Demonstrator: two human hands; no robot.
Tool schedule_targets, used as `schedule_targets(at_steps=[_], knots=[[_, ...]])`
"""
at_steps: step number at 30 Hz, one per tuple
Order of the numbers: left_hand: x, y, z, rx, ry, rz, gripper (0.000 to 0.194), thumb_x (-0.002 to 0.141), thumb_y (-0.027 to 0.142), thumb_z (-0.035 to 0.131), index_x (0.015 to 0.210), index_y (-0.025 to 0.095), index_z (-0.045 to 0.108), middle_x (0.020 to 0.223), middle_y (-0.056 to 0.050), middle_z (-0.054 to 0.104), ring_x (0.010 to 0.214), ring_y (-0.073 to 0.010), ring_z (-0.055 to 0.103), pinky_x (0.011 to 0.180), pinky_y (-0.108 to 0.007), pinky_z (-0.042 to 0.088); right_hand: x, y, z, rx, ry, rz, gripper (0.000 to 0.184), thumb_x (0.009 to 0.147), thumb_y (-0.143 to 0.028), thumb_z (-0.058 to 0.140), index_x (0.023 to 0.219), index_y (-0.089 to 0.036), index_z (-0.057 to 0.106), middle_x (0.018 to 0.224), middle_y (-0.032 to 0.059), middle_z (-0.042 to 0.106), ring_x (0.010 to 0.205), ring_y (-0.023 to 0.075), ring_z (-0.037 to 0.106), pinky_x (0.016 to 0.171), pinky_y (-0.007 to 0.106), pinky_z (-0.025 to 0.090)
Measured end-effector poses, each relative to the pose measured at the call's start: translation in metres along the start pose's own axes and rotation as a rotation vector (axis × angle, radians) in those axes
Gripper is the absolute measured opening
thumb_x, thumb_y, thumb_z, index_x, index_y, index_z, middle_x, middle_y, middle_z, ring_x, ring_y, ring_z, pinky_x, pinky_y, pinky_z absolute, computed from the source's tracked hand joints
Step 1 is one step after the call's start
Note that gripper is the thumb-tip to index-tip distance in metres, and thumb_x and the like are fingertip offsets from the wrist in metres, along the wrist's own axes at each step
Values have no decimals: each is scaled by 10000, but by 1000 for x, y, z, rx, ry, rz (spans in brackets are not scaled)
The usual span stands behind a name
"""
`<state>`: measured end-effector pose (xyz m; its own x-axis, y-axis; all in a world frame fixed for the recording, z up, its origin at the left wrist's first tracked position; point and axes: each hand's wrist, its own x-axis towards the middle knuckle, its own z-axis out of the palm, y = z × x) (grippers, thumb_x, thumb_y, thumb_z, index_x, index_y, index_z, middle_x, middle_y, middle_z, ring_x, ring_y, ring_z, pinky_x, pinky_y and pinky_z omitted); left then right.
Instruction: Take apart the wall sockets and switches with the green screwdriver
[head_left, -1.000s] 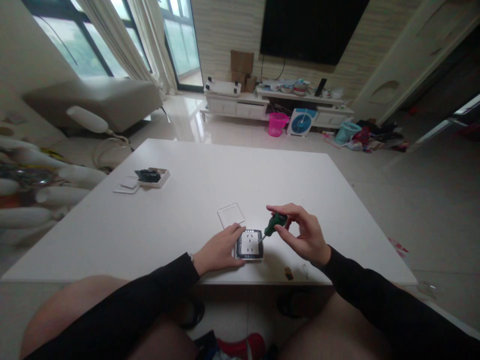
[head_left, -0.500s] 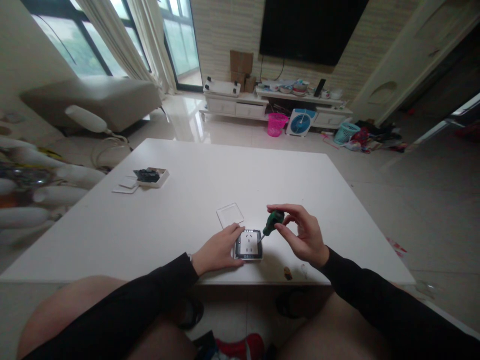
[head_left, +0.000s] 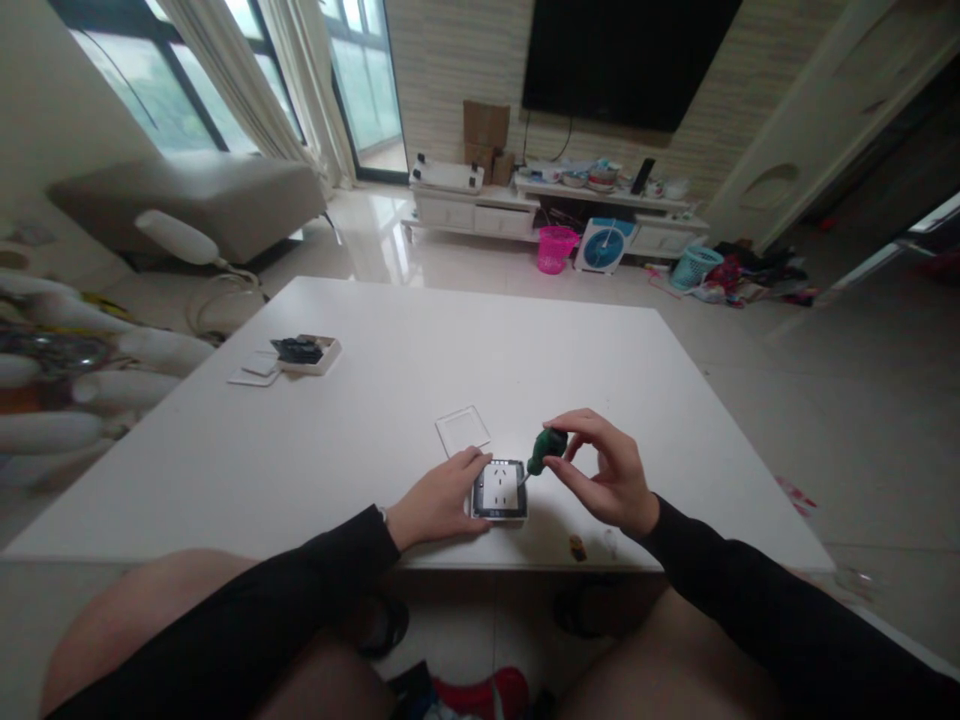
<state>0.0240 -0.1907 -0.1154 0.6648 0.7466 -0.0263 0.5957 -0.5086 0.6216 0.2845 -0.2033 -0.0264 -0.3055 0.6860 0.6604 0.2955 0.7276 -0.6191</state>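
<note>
A white wall socket [head_left: 500,491] in a dark frame lies near the front edge of the white table [head_left: 420,380]. My left hand [head_left: 439,498] rests on the table with its fingers pressed against the socket's left side, holding it still. My right hand [head_left: 606,472] pinches the top of a green-handled screwdriver [head_left: 543,449] between thumb and fingertips. The screwdriver's tip touches the socket's upper right corner. A clear square cover plate [head_left: 463,430] lies just behind the socket.
A second socket body [head_left: 306,352] and flat white plates [head_left: 256,370] lie at the table's left side. Small loose parts [head_left: 577,547] sit by the front edge. A sofa, a TV cabinet, a pink basket and a fan stand beyond the table.
My right hand's fingers have shifted round the screwdriver handle, which now stands a little more upright. My left hand and the socket have stayed in place.
</note>
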Motion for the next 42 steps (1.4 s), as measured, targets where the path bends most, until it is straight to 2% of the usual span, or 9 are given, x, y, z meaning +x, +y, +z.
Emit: schedule_targets(at_steps=[5, 11, 16, 18, 22, 25, 30, 35, 42], knots=[[0, 1, 0, 9, -5, -7, 899, 720, 351, 872, 1483, 183, 426, 1453, -156, 528, 1325, -355, 575, 1152, -479, 502, 1, -1, -1, -4, -55, 6, 537, 935, -54, 649, 1415, -288, 605, 1211, 102, 719, 1018, 218, 696, 656, 297, 615], [0, 1, 0, -3, 3, -2, 893, 725, 361, 867, 1486, 189, 434, 1439, -150, 540, 1310, -350, 585, 1146, -484, 508, 4, 1, -3, -33, -17, -58, 508, 889, -92, 766, 1337, -307, 657, 1090, 62, 692, 870, 182, 674, 604, 290, 595], [0, 0, 1, -4, 10, 3, 890, 727, 388, 869, 1482, 185, 443, 1428, -152, 544, 1295, -351, 600, 1126, -481, 523, 3, 2, -2, -1, 39, 5, 461, 853, -129, 838, 1254, -314, 705, 1001, 26, 651, 778, 146, 660, 576, 262, 605], [0, 0, 1, -6, 12, 4, 885, 730, 393, 866, 1480, 187, 444, 1438, -155, 543, 1303, -355, 598, 1130, -488, 521, 2, 1, -2, 16, 42, 37, 475, 855, -125, 832, 1271, -311, 697, 992, 30, 686, 812, 162, 682, 582, 263, 606], [0, 0, 0, 0, 4, -4, 866, 732, 378, 859, 1473, 186, 453, 1456, -160, 540, 1325, -358, 588, 1142, -492, 515, -2, -2, -1, 53, -1, 89, 536, 908, -96, 750, 1383, -309, 627, 1169, 80, 762, 1027, 222, 750, 654, 290, 634], [0, 1, 0, 4, 6, -11, 898, 719, 364, 866, 1489, 187, 440, 1476, -161, 528, 1355, -358, 571, 1168, -480, 497, -2, -4, -2, 49, -36, 107, 507, 943, -90, 686, 1401, -295, 613, 1239, 95, 762, 1078, 231, 752, 699, 311, 647], [0, 1, 0, 3, 6, -12, 895, 727, 385, 860, 1493, 204, 433, 1473, -154, 525, 1340, -361, 579, 1152, -484, 506, 3, -2, -4, -15, -26, 57, 411, 922, -145, 738, 1307, -275, 678, 1137, 85, 743, 955, 205, 715, 647, 304, 633], [-1, -1, 2, -9, 23, 13, 877, 748, 406, 847, 1495, 225, 424, 1454, -147, 532, 1309, -356, 596, 1116, -489, 526, 6, -1, -4, -54, 37, 14, 419, 861, -166, 828, 1242, -299, 713, 994, 40, 668, 788, 164, 637, 557, 285, 592], [-1, -4, 4, -8, 30, 25, 901, 750, 397, 851, 1511, 237, 397, 1492, -149, 503, 1381, -362, 552, 1164, -489, 489, 4, -2, -3, -34, -11, 24, 452, 917, -92, 689, 1328, -279, 664, 1091, 77, 720, 930, 202, 681, 601, 300, 603]])
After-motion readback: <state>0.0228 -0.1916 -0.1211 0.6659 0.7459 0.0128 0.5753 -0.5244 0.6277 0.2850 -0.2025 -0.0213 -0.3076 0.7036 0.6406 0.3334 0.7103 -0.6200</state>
